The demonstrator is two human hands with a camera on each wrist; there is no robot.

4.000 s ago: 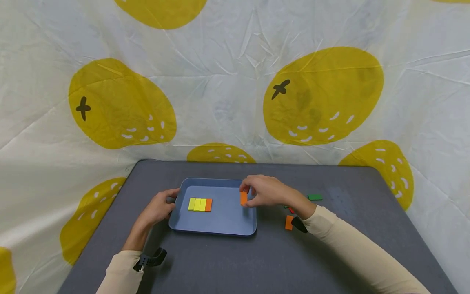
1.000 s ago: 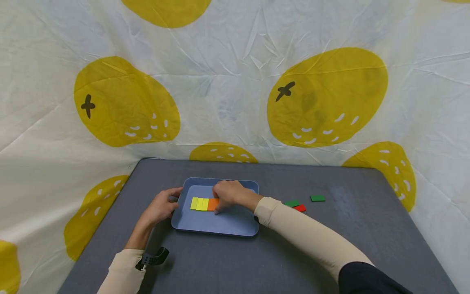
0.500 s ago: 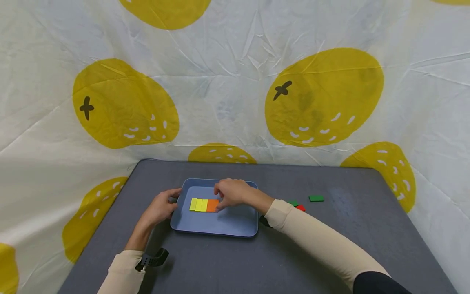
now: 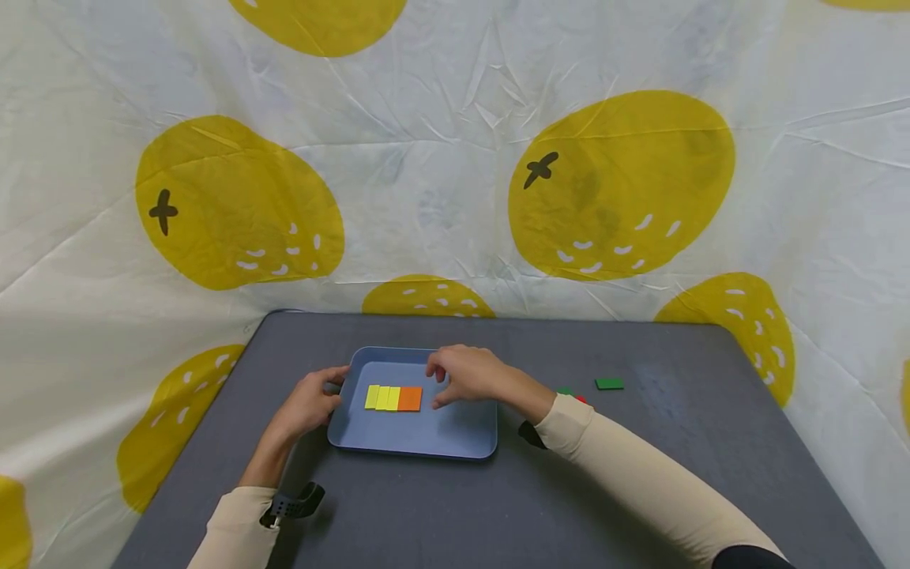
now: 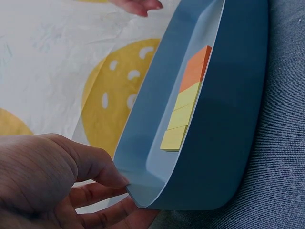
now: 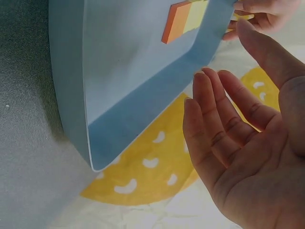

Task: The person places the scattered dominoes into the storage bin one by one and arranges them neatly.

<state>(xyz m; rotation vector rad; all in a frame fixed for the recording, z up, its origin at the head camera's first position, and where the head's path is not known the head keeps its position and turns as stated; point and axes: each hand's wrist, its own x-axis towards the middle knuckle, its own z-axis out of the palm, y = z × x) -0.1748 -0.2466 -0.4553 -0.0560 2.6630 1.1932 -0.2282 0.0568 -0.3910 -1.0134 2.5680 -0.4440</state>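
Observation:
A blue tray [image 4: 412, 439] lies on the dark table. In it, three yellow tiles [image 4: 382, 397] and two orange tiles [image 4: 409, 399] form one side-by-side row. My left hand [image 4: 307, 405] grips the tray's left rim; the left wrist view has the thumb [image 5: 102, 167] on the rim and the fingers below it. Over the right part of the tray is my right hand [image 4: 469, 374], just right of the orange tiles. Nothing is between its parted thumb and fingers, and the right wrist view has its palm [image 6: 257, 167] bare.
A green tile [image 4: 609, 384] lies right of the tray. Nearer the tray, another green tile [image 4: 565, 391] and a red piece [image 4: 580, 399] are partly covered by the right sleeve [image 4: 611, 442]. A patterned cloth [image 4: 426, 197] hangs behind the table.
Since the oldest frame, my right hand has brought an orange tile leftward and set it against the other orange one. It has since let go and drawn back right. The left hand stays put.

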